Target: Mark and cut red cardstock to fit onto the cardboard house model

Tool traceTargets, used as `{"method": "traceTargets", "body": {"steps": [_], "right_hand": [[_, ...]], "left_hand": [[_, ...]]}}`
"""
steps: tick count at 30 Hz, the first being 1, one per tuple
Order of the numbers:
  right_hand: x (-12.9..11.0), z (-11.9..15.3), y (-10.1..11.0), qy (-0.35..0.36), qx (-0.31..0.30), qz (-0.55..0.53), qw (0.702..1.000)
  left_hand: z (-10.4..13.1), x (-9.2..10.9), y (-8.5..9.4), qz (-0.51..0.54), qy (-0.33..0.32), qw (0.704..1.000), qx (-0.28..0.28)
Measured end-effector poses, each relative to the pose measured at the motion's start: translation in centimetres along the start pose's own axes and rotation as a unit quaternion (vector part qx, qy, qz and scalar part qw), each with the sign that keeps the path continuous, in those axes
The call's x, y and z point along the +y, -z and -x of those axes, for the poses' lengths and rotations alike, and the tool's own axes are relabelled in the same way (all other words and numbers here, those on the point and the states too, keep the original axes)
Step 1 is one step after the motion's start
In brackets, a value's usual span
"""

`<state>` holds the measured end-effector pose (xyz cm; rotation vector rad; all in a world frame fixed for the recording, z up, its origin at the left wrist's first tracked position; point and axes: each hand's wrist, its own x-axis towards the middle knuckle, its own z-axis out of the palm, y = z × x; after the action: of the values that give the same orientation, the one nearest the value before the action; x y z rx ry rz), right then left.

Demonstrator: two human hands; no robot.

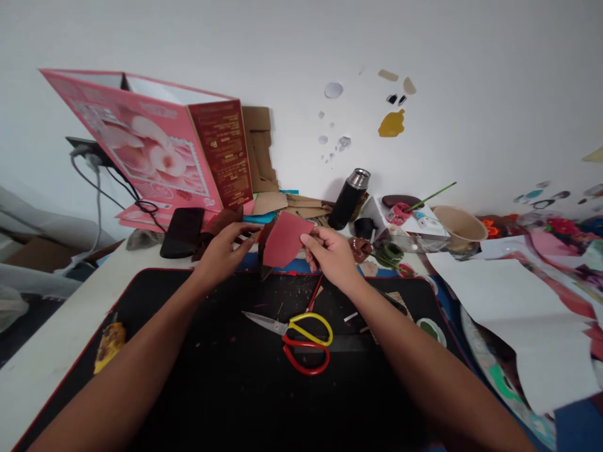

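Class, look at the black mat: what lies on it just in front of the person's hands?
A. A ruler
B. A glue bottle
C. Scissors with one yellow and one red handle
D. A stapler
C: the scissors, one handle yellow and one red, lie on the black mat, below the red paper piece held in both hands.

Open room on the mat point(198, 376) save the scissors point(301, 339); box point(155, 150), flask point(348, 198) and papers point(509, 301) crowd its far and right edges

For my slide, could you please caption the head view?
Both hands hold a red paper piece above scissors on a black mat.
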<state>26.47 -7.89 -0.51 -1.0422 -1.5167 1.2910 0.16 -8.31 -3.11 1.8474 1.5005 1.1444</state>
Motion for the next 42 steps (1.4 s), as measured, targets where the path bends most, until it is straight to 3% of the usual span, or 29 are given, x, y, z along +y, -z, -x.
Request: {"method": "traceTargets", "body": {"steps": [6,11,14,19,21,30,42], "right_hand": [[1.0,-1.3,-1.9,0.032,-0.001,0.059,0.998],[2.0,-2.0,-2.6,0.046,-0.001,0.105,0.993],[2.6,-2.3,-2.6,0.051,-0.002,0.128,0.99],[3.1,-2.4,-2.3,0.072,-0.002,0.186,0.98],[3.0,-2.4,-2.2,0.079,-0.003,0.2,0.977],[2.3,-2.2,-2.5,0.112,0.011,0.267,0.957],[5.1,-1.5,-3.6,0.066,0.017,0.305,0.95]], "left_hand": [[0.6,-1.9,-1.6,0.028,0.054,0.998,0.023],[0.7,-3.1,-1.3,0.075,0.094,0.993,0.019],[0.8,-3.4,-0.6,0.09,0.117,0.989,-0.013],[1.1,-3.3,0.1,0.098,0.142,0.976,-0.132],[1.3,-3.2,-0.2,0.085,0.139,0.974,-0.156],[1.9,-2.9,-2.1,-0.031,0.119,0.983,-0.138],[1.9,-2.2,-2.3,-0.055,0.139,0.976,-0.156]]}}
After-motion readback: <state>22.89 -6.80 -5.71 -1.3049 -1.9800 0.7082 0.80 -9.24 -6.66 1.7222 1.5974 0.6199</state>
